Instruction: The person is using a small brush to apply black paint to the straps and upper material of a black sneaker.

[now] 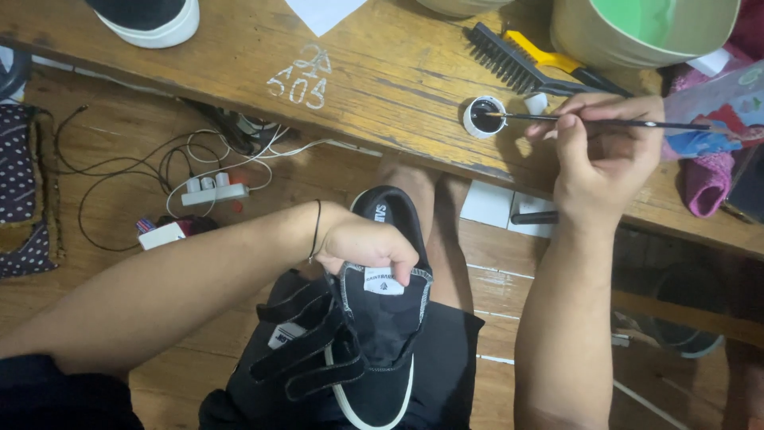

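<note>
On lap: left hand [362, 243] grips black shoe [382, 318] by its tongue, toe hidden behind hand. Right hand [601, 155] pinches thin brush [605, 121], tip in small cap of black paint [483, 116] on wooden bench [374, 80]. Bowl [637, 32] cut off at top.

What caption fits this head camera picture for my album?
Left hand grips a black shoe on the lap; right hand dips a thin brush into a small paint pot.

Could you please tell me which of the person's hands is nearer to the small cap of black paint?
Right. The right hand dips a thin brush into the cap; the left hand holds the black shoe.
</note>
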